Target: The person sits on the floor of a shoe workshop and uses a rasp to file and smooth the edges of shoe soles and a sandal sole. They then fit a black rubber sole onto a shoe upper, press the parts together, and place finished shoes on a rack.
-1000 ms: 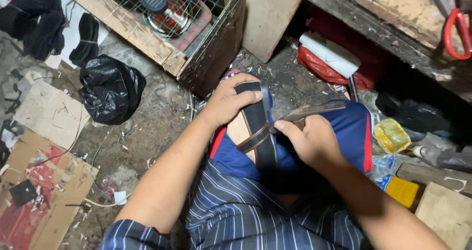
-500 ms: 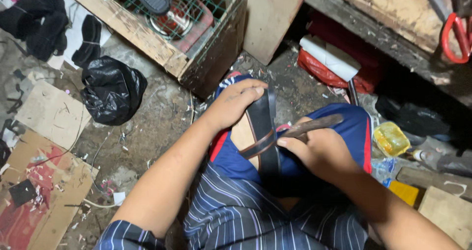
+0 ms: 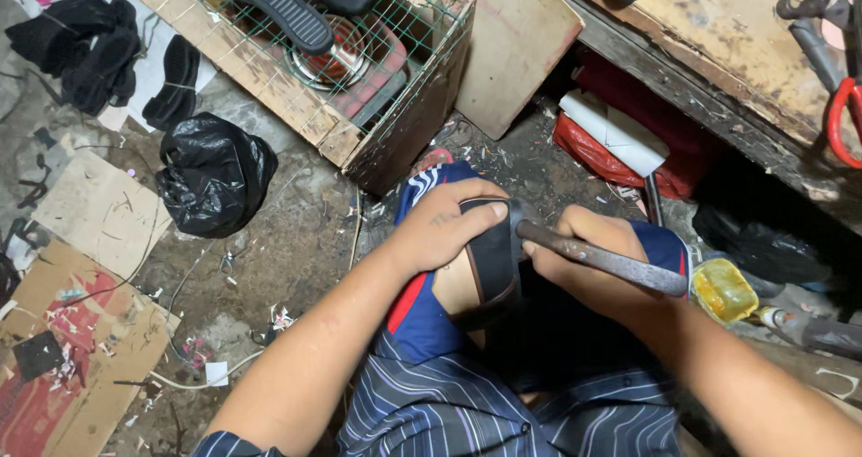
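Striped cloth of my shirt [image 3: 467, 412] sits nearest, and just past it my blue shorts [image 3: 422, 318] over the knees. Across my left knee lies the dark strap piece [image 3: 492, 264]. My left hand [image 3: 440, 228] presses on its far end, fingers close together and curled over the edge, thumb along the side. My right hand [image 3: 584, 259] is wrapped in a fist around the metal tool [image 3: 602, 259], whose tip now meets the strap by my left fingertips; half a second ago that long handle angled higher across the strap, so I judge the working end has been brought down onto the piece. Beyond my knees lies the littered floor, with a black plastic bag [image 3: 215, 174] to the left, cardboard [image 3: 99, 210] near it, and a yellow tub [image 3: 723, 288] right. Farther off stands a wire-mesh crate [image 3: 359, 71] holding a black shoe sole [image 3: 269, 8], with red-handled scissors [image 3: 842, 120] on the bench at right.
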Motion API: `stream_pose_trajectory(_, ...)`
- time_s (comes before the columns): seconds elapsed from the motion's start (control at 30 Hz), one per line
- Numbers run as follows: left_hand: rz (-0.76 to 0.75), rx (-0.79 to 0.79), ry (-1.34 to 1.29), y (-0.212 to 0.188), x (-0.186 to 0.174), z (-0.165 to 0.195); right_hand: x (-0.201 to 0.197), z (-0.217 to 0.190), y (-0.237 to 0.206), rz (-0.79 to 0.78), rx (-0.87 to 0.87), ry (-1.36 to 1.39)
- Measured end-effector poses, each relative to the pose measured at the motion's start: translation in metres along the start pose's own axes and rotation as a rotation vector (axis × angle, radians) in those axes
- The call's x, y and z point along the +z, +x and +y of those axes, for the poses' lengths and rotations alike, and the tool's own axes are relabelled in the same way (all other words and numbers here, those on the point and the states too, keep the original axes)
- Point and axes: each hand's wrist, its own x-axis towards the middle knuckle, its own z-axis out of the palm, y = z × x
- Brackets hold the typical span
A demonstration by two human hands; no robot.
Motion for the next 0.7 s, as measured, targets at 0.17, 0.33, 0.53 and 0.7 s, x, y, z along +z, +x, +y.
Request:
stream_pose_trajectory(0.17,0.031,0.025,0.087,0.003,-0.002,0.005,-0.009,-0.011,0.013,-0.036,-0.099,-0.088)
stream_pose_trajectory(0.33,0.032,-0.065,0.148,0.008,-0.002,0.012,-0.014,-0.022,0.019,-0.063,-0.116,-0.218)
stream_pose_trajectory(0.53,-0.128,0.046,-0.058,-0.022,-0.004,0.05,-0.028,-0.052,0.0,-0.108,-0.042,0.047)
stream_pose_trajectory(0.7,-0.043,-0.048,-0.174,-0.057,0.015,0.11,-0.052,-0.091,-0.031,0.004,-0.101,0.005)
